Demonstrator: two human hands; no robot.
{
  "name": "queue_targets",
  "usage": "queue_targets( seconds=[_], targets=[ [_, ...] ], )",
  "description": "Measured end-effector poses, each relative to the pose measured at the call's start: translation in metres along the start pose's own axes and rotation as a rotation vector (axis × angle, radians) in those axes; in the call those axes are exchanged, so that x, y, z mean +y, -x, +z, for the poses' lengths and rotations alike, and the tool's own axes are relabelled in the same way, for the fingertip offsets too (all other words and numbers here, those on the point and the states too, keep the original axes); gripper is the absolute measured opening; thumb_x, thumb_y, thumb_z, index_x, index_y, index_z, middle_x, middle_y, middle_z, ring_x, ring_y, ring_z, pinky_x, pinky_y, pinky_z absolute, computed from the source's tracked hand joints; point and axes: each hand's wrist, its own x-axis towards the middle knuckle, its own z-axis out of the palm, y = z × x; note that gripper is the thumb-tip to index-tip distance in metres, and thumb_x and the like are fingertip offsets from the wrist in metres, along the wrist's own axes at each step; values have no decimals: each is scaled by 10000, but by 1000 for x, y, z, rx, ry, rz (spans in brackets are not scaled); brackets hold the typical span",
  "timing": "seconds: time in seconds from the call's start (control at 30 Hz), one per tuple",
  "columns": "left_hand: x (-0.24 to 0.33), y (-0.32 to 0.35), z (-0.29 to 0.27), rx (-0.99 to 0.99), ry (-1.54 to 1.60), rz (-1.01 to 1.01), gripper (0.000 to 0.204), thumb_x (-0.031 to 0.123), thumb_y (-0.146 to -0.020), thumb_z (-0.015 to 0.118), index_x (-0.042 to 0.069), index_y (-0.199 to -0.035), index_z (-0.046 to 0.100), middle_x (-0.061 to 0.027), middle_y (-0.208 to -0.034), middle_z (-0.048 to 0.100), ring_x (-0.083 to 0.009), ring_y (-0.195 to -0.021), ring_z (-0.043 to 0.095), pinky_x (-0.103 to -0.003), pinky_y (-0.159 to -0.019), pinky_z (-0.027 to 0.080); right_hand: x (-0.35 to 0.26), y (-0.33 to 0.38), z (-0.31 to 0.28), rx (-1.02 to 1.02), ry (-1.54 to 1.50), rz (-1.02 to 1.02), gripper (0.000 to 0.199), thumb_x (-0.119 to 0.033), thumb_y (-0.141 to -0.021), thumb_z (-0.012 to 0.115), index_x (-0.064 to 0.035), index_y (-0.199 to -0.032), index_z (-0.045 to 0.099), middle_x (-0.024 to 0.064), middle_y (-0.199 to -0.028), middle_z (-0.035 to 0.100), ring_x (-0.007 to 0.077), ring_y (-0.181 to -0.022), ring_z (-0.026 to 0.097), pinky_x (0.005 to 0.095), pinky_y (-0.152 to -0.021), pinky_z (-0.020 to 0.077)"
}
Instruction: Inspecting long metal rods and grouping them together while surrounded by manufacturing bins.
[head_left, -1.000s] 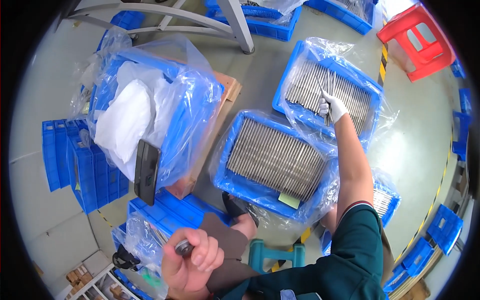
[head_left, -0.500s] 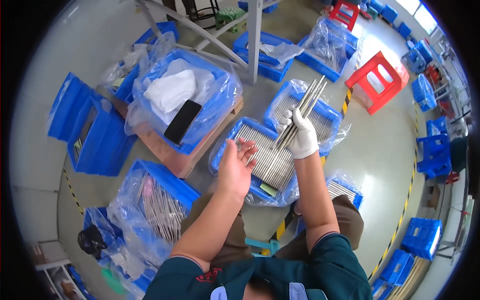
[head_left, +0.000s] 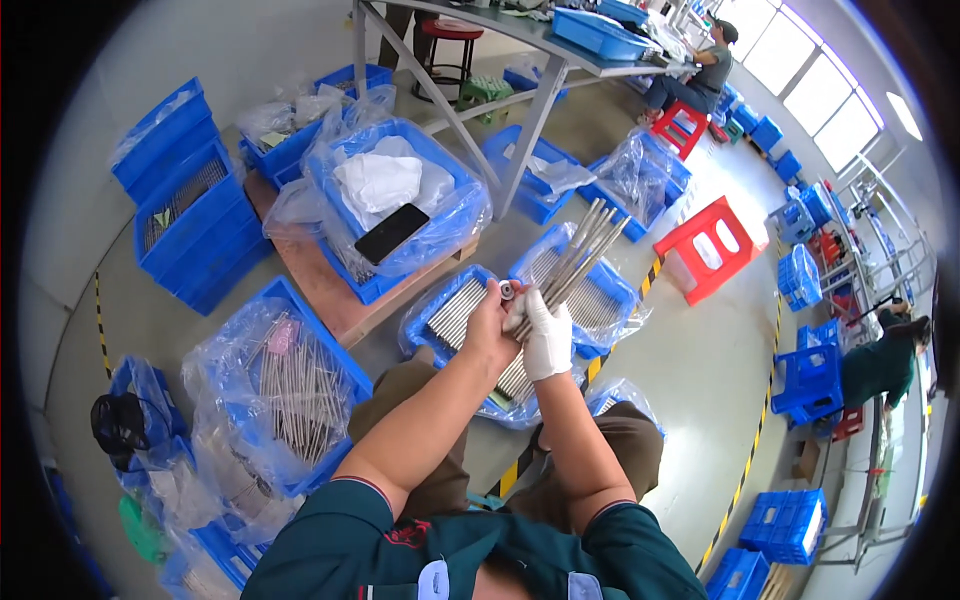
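My bare left hand (head_left: 487, 328) is closed, with a small round metal ring (head_left: 507, 290) between its thumb and fingers. My right hand (head_left: 548, 338), in a white glove, grips a bundle of long thin metal rods (head_left: 586, 246) that slants up and away to the right. The hands are close together, the ring near the rods' lower ends, which the fingers partly hide. Below them stands a blue crate lined with clear plastic, holding a row of metal rods (head_left: 457, 312). Just beyond it, another blue crate holds more rods (head_left: 597, 312).
On the left, a black phone (head_left: 392, 233) lies on a plastic-lined crate upon a pallet (head_left: 345, 318). Nearer is a crate of loose rods (head_left: 300, 400). A red stool (head_left: 708, 250) lies tipped at the right. Two people (head_left: 700, 75) (head_left: 880, 365) sit farther off.
My left hand has closed around the ring and moved right to meet the right hand. The rod bundle has come down and left. The head view has tilted up, showing more of the room.
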Motion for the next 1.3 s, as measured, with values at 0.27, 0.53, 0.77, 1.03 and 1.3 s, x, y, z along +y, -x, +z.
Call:
queue_targets(
  seconds=[0.27, 0.53, 0.77, 1.03, 1.3],
  targets=[
    [25, 1, 8, 53, -342, 170, 330, 443, -956, 361, 160, -954, 532, -24, -956, 635, -140, -923, 542, -311, -782, 358, -65, 31, -27, -77, 350, -219, 79, -51, -857, 507, 24, -866, 528, 96, -712, 591, 168, -613, 583, 289, -618, 486],
    [35, 4, 7, 113, -420, 231, 332, 427, -947, 401, 140, -921, 566, -22, -880, 613, -147, -809, 559, -310, -684, 413, -32, 26, -66, -46, 498, 82, 140, -163, -872, 575, -35, -928, 562, -36, -648, 489, 38, -527, 423, 200, -471, 341],
    [41, 8, 5, 142, -454, 229, 347, 423, -942, 417, 113, -921, 571, -29, -849, 608, -158, -791, 536, -312, -672, 404, -35, 23, -91, -47, 342, 159, 257, -264, -909, 552, -35, -793, 528, -17, -561, 458, 64, -494, 410, 206, -479, 340],
    [34, 7, 8, 111, -466, 191, 367, 426, -940, 420, 93, -938, 574, -27, -834, 589, -161, -753, 526, -314, -660, 412, -70, 28, -106, -160, -27, 253, 342, -370, -869, 592, -61, -757, 498, 30, -548, 472, 85, -390, 363, 222, -358, 246],
    [33, 15, 22, -79, -603, 169, 384, 429, -911, 490, 64, -1005, 563, -46, -846, 599, -162, -767, 537, -299, -677, 415, -66, 23, -103, 180, 497, -63, 116, -105, -845, 586, -40, -757, 551, 9, -583, 533, 44, -462, 417, 205, -426, 320]
  ],
)
